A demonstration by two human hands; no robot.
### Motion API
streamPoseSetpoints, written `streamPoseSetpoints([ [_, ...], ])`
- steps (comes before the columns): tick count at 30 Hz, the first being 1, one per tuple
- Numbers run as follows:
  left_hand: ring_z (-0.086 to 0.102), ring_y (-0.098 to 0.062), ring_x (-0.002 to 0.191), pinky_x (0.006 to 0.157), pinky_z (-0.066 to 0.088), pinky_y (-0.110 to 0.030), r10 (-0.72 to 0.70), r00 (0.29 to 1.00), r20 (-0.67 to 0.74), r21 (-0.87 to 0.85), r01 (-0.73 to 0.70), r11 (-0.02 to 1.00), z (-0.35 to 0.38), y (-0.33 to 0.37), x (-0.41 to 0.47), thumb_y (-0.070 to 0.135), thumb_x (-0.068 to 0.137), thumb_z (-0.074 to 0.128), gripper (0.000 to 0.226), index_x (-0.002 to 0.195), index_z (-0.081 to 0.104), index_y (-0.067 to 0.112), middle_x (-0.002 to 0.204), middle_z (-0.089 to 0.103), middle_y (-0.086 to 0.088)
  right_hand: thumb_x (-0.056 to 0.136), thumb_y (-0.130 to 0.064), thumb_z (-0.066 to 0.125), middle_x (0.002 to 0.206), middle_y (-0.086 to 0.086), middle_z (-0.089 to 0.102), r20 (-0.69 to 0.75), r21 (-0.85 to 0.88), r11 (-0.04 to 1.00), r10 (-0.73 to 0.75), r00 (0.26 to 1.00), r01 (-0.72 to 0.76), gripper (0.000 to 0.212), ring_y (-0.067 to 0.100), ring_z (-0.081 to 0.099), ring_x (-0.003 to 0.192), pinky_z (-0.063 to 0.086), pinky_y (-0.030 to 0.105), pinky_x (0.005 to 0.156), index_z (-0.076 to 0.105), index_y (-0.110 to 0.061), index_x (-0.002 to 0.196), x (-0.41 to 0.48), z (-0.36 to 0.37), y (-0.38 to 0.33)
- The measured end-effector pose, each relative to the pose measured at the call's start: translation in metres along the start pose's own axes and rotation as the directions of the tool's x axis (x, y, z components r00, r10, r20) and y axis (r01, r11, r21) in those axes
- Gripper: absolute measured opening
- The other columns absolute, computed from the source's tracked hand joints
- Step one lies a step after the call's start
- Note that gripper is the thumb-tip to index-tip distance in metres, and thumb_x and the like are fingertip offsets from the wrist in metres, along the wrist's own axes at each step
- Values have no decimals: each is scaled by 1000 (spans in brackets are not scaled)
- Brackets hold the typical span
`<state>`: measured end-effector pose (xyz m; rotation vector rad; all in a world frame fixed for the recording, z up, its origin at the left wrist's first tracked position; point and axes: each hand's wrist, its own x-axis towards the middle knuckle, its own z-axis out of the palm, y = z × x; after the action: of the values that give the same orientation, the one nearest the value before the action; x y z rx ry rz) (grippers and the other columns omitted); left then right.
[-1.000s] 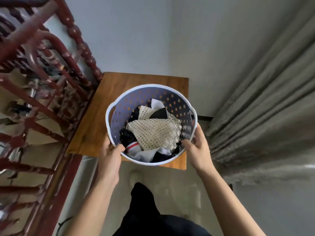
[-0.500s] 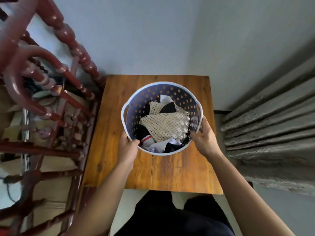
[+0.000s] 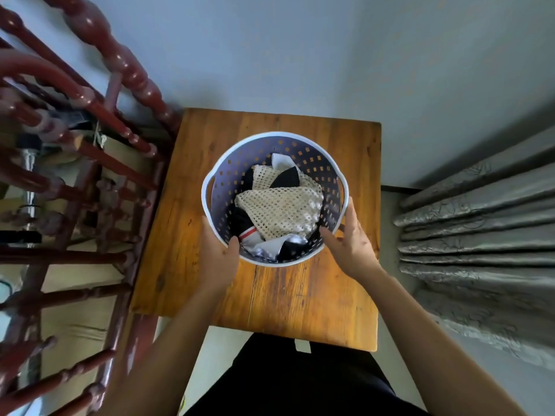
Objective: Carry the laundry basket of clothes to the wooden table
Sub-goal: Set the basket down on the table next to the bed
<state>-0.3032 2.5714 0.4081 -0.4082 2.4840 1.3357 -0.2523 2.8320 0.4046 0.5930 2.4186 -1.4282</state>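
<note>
Laundry basket (image 3: pixel 274 139): round, white rim, perforated purple wall, two cut-out handles at L and R sides. Positioned over the centre of the wooden bench (image 3: pixel 300 295); the head view does not show whether its base is touching the top or just above it.

Contents: clothes (image 3: pixel 279 210), approx. half-filling the basket. Cream open-mesh item on top; black, white and a red-striped piece underneath and toward the near rim.

Left hand (image 3: pixel 217 256): gripping the near-left rim. Thumb hooked over the rim into the basket, fingers outside and below, hidden by the wall.

Right hand (image 3: pixel 350 238): on the near-right rim, just below the R handle. Thumb over the rim inside, fingers spread along the outer wall; looks looser than the L grip, but contact is present.

Bench: rectangular plank top, far edge against the pale wall (image 3: pixel 300 55). Person stands at the near edge, dark trousers visible below.

Surroundings: red-brown turned-wood frame (image 3: pixel 120 64) adjacent to bench L side. Grey pleated curtain (image 3: pixel 480 235) to the R, apart from the bench.
</note>
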Motion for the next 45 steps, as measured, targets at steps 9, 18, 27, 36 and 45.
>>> streamPoseSetpoints([
  [9,-6,4,143,96,-5,7,126,992,28,357,-127,925,6,-4,-12,25,102,47,80,163,-3,9,171,-18,1,100,-51,58,177,-4,1,39,-30,999,17,999,-16,107,18,19,160,24,21,110,-26,-28,162,-10,13,-1],
  [18,13,-17,156,93,34,-19,172,985,13,373,-164,913,-9,15,58,22,102,43,75,163,3,5,172,-15,2,102,-50,54,177,0,7,-6,-67,998,-3,1000,3,103,31,44,148,42,30,98,-27,-28,161,57,29,-33],
  [27,13,-22,157,112,32,-35,148,988,-31,427,-121,896,-39,28,145,23,102,40,73,162,4,1,172,-13,-4,104,-47,50,177,2,10,-34,-232,972,36,999,-43,98,42,70,107,61,45,76,-25,-23,163,139,54,-98],
  [36,20,-30,155,110,40,-45,114,991,-77,472,-64,879,-77,25,209,23,100,39,73,162,6,1,173,-9,-7,106,-28,43,174,10,-20,59,-634,773,38,998,8,70,18,50,56,34,26,40,11,-5,165,206,93,-150],
  [45,11,-26,157,109,37,-37,122,985,-123,475,-50,879,-99,22,250,16,102,33,68,161,4,-2,172,-12,-9,99,-3,57,167,25,-33,129,-781,617,13,992,94,66,35,71,95,39,27,44,29,-17,157,233,123,-183],
])
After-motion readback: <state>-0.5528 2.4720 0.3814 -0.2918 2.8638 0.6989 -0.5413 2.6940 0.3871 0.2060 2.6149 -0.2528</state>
